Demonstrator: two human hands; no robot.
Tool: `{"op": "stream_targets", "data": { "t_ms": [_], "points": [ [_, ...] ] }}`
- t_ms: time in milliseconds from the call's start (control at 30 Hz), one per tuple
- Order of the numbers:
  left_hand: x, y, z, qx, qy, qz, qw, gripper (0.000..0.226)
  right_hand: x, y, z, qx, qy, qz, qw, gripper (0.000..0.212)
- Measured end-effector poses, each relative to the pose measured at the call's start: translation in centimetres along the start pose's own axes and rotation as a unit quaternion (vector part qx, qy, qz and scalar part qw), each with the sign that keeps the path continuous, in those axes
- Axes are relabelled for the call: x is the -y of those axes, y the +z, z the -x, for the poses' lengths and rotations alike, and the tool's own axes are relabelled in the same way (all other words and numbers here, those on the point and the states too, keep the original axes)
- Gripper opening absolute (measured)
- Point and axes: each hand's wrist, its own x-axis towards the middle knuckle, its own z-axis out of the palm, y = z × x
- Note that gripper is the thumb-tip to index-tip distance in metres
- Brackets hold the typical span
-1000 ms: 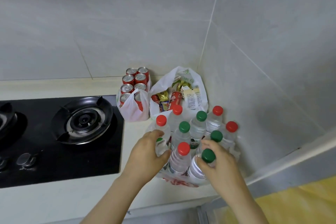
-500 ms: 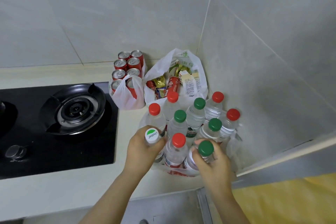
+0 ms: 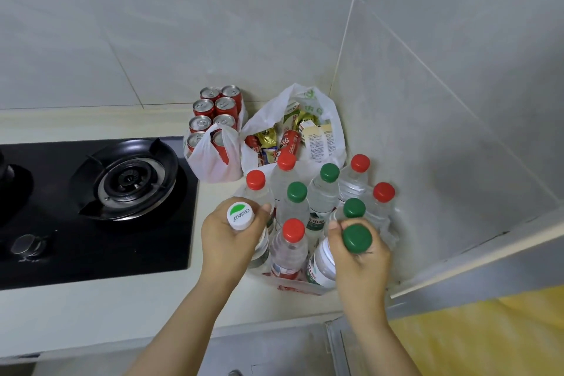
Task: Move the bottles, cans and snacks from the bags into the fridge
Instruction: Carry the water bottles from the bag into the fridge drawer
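Note:
Several clear water bottles with red and green caps stand in a bag (image 3: 293, 285) on the counter's right corner. My left hand (image 3: 227, 238) is closed around a white-capped bottle (image 3: 240, 217), raised above the others. My right hand (image 3: 360, 256) grips a green-capped bottle (image 3: 356, 238) at its neck. Behind them a white bag (image 3: 213, 162) holds several red cans (image 3: 213, 110). Beside it an open white bag (image 3: 332, 119) shows snack packets (image 3: 290, 140).
A black gas hob (image 3: 91, 207) with a round burner (image 3: 129, 177) lies left of the bags. Tiled walls meet in the corner behind the bags. A metal ledge (image 3: 488, 259) runs along the right, with a yellow surface (image 3: 488, 336) below it.
Both hands closed on bottles and lifted them. The white-capped bottle rose out of the group in my left hand. The green-capped bottle came up in my right hand.

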Motion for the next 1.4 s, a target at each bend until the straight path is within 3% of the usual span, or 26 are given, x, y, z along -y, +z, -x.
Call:
{"op": "stream_targets", "data": {
  "t_ms": [233, 400, 567, 667, 1000, 1400],
  "points": [
    [-6.7, -2.4, 1.7, 0.008, 0.1, 0.023, 0.995, 0.02, 7.4, -1.5, -2.2, 0.046, -0.084, 0.01, 0.995, 0.019],
    [-12.2, -5.0, 3.4, -0.009, 0.142, 0.047, 0.989, 0.02, 13.7, -3.1, -3.5, 0.12, -0.153, -0.015, 0.981, 0.022],
    [-16.6, -8.2, 6.0, -0.049, 0.179, 0.068, 0.98, 0.026, 18.6, -3.3, -4.0, 0.189, -0.194, -0.09, 0.958, 0.036],
    [-18.7, -10.6, 7.8, -0.087, 0.185, 0.071, 0.976, 0.031, 21.0, -2.8, -3.4, 0.23, -0.232, -0.114, 0.938, 0.053],
    [-22.7, -21.0, 13.5, -0.239, 0.191, 0.006, 0.952, 0.036, 29.2, 2.6, 1.6, 0.385, -0.258, -0.205, 0.862, 0.037],
    [-24.5, -36.7, 23.1, -0.394, 0.177, -0.057, 0.9, 0.035, 40.1, 11.8, 14.4, 0.562, -0.261, -0.304, 0.724, 0.038]
  ]
}}
